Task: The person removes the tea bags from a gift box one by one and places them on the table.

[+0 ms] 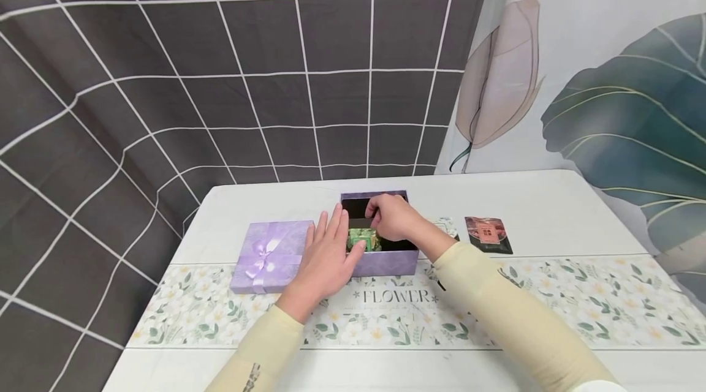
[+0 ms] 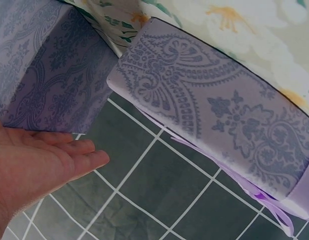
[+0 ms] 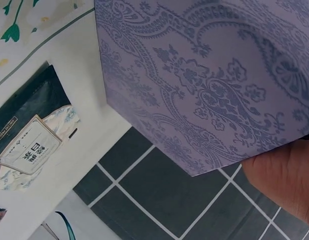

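An uncovered purple patterned box [image 1: 386, 264] with a dark inside stands on the table between the hands. Inside it, toward the left, lies a green packet [image 1: 362, 237]. My left hand [image 1: 326, 254] rests along the box's left edge, its fingers straight. My right hand [image 1: 394, 218] reaches over the box's right side with its fingers bent down inside. The right fingertips are partly hidden, and whether they hold anything is not visible. In the right wrist view the box wall [image 3: 204, 90] covers most of that hand.
A purple lid [image 1: 276, 251] with a ribbon bow lies left of the box. To the right are a dark packet with a white label [image 3: 29, 150], partly behind the right arm in the head view, and a red-and-black packet [image 1: 488, 234]. A floral runner [image 1: 204, 312] crosses the table.
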### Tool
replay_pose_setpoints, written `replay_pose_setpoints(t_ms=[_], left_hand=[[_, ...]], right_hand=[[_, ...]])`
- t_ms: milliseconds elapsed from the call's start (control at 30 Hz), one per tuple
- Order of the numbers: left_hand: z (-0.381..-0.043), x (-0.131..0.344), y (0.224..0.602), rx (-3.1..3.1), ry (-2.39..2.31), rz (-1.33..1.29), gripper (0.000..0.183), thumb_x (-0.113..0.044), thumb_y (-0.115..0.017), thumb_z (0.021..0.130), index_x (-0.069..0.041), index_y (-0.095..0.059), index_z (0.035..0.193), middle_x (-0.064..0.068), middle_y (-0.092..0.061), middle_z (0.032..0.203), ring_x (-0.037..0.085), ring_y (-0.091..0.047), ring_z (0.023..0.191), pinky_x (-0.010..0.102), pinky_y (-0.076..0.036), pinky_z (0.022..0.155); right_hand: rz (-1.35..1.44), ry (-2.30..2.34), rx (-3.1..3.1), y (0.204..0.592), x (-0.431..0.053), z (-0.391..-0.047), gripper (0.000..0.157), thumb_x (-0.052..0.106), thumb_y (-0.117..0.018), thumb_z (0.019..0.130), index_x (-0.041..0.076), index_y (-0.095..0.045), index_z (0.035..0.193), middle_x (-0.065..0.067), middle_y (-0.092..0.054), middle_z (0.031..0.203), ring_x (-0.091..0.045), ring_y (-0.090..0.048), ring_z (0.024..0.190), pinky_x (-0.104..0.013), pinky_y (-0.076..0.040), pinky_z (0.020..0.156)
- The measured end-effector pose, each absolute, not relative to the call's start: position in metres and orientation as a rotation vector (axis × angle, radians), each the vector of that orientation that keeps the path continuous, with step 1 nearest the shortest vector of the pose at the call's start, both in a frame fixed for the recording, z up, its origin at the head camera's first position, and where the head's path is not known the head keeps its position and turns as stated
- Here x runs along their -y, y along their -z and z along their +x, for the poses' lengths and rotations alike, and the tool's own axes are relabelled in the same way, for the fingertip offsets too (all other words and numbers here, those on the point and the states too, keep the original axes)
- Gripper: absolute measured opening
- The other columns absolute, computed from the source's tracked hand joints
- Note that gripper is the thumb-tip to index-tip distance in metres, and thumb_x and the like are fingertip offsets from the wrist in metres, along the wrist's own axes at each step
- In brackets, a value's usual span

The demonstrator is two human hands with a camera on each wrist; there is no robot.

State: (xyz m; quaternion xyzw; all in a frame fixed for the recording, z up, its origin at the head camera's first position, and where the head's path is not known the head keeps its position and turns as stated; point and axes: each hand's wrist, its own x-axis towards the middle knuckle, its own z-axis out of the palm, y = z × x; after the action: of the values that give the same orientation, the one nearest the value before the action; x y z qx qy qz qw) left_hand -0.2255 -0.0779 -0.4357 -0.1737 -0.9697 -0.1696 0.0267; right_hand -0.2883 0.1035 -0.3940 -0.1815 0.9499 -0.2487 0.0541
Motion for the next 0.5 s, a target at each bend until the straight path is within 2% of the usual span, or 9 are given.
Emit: replay_pose_setpoints(t_ms=[300, 500], left_hand=[[-0.226, 0.075, 0.436, 2.993, 0.548, -0.533, 0.075, -0.055, -0.031, 0.105, -0.006, -0.016, 0.160, 0.006, -0.004, 0.167, 0.029, 0.004, 0.150, 0.054, -0.002, 0.117], [-0.227, 0.076, 0.436, 3.000, 0.548, -0.515, 0.074, -0.054, -0.032, 0.105, -0.007, -0.017, 0.160, 0.006, -0.005, 0.167, 0.028, 0.003, 0.151, 0.053, -0.002, 0.117]], right_hand=[[-0.502, 1.004, -2.797, 0.388, -0.114, -0.295, 0.025, -0.006, -0.063, 0.078, 0.002, -0.069, 0.100, 0.004, -0.067, 0.074, -0.013, -0.063, 0.070, -0.034, -0.052, 0.077], [-0.287, 1.514, -2.557, 0.372, -0.134, -0.300, 0.023, -0.011, -0.062, 0.082, -0.004, -0.061, 0.104, -0.011, -0.072, 0.086, -0.018, -0.067, 0.072, -0.032, -0.057, 0.070]])
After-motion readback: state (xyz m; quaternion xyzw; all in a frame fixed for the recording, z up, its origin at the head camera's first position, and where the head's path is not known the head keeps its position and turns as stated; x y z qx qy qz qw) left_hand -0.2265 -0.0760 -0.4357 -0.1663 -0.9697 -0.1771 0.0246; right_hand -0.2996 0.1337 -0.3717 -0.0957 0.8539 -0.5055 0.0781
